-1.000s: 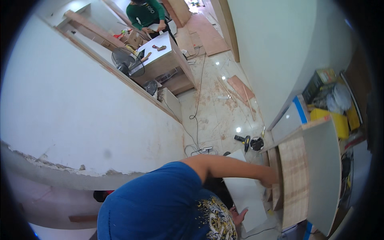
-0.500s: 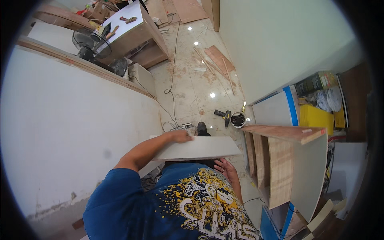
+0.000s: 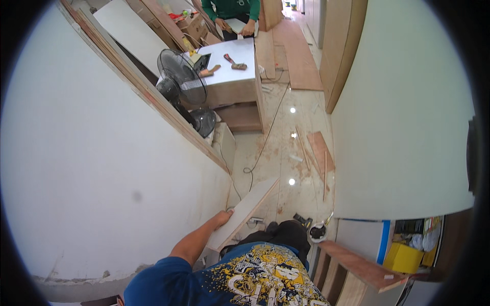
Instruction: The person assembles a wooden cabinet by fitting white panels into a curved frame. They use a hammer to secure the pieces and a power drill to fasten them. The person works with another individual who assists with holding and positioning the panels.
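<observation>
My left hand (image 3: 223,218) grips a long white panel (image 3: 247,208) by its left edge, fingers closed on it. The panel slants away from my body, its far end up and to the right over the tiled floor. A raw wood-coloured edge runs along its right side. My right hand and forearm are out of sight. Close to my feet lies a cordless drill (image 3: 303,220), partly hidden by my dark trousers. A round white bucket (image 3: 318,233) with dark contents stands beside it.
A wooden cabinet (image 3: 352,260) stands at my lower right, and a white partition (image 3: 122,168) at my left. Ahead are a standing fan (image 3: 182,76), a white-topped workbench (image 3: 224,56), a floor cable (image 3: 270,127) and wood scraps (image 3: 321,153). A person in green (image 3: 235,10) handles a white piece beyond the bench.
The panel has swung from lying crosswise before my body to pointing forward. My right hand, earlier near its right end, has left the view. The view has tilted up, bringing in another person.
</observation>
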Demonstrator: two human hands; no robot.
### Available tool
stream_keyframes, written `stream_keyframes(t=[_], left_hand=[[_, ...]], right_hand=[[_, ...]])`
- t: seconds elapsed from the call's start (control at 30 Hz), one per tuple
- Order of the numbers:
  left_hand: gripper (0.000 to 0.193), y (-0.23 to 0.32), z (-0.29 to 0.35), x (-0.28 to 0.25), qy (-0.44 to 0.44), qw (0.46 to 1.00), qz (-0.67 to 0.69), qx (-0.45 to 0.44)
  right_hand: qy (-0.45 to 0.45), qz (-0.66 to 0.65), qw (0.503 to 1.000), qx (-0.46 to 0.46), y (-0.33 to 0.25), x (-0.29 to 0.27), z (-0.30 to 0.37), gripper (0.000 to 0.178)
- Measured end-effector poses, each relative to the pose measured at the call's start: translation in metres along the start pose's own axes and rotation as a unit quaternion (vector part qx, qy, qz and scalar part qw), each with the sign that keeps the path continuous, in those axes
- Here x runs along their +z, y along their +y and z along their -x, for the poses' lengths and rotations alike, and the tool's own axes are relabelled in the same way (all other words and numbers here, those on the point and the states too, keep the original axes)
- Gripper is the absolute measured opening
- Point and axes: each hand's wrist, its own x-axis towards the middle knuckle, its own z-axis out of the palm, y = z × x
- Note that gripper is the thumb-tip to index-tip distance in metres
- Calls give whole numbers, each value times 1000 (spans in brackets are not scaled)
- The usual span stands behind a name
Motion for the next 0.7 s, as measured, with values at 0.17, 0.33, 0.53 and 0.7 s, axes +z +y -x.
stream_keyframes(t=[0.17,0.33,0.53,0.7], left_hand=[[78,84,21,-13,-27,990,138,-13],[72,136,-43,-26,-24,980,200,2],[70,281,-106,-80,-10,949,292,123],[70,403,-134,-139,41,904,416,92]], right_hand=[[2,11,1000,-21,-105,-38,-54,29],[-23,50,998,-42,-200,-36,-112,29],[-78,133,984,-89,-340,-15,-204,29],[-91,154,976,-124,-468,-38,-259,29]])
